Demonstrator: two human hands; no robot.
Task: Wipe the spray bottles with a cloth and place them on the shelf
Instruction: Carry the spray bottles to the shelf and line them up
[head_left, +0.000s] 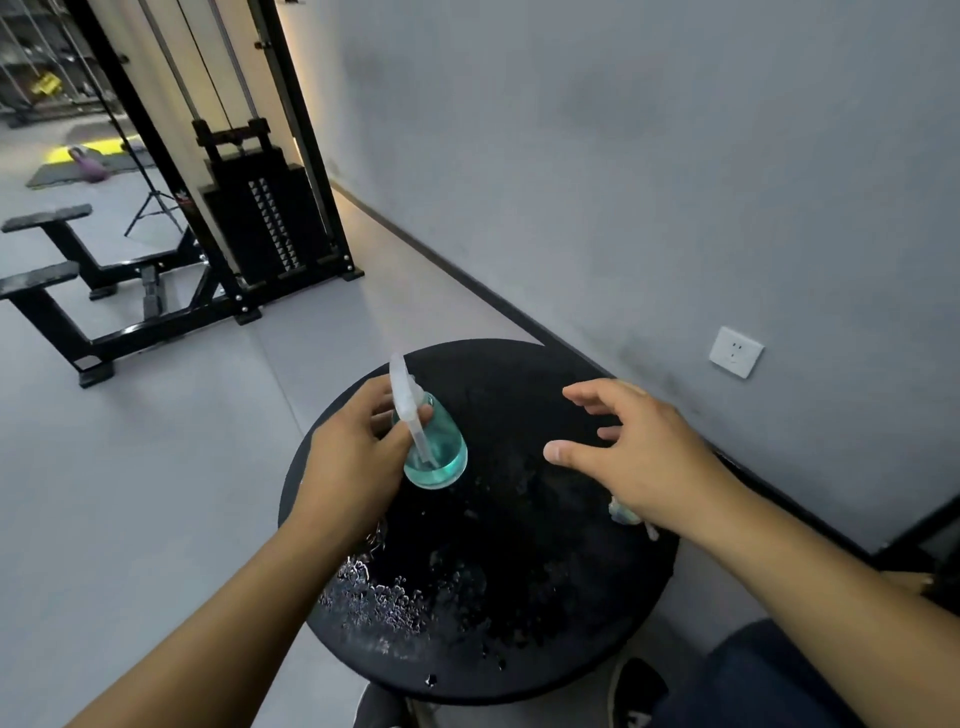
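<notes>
A clear spray bottle (436, 447) with blue-green liquid and a white trigger head stands on the round black table (519, 395). My left hand (353, 457) grips the bottle at its neck, thumb and fingers curled round the trigger head. My right hand (639, 452) hovers over the table to the right of the bottle, fingers spread and holding nothing. A small pale object (623, 512), perhaps a cloth or a second bottle, peeks out from under my right wrist; most of it is hidden.
Water droplets (384, 597) cover the table's near left part. A grey wall with a white socket (735, 352) runs along the right. A black weight-stack machine (265, 223) and bench frame (67, 291) stand on the floor at the left. My shoe (634, 686) shows below the table.
</notes>
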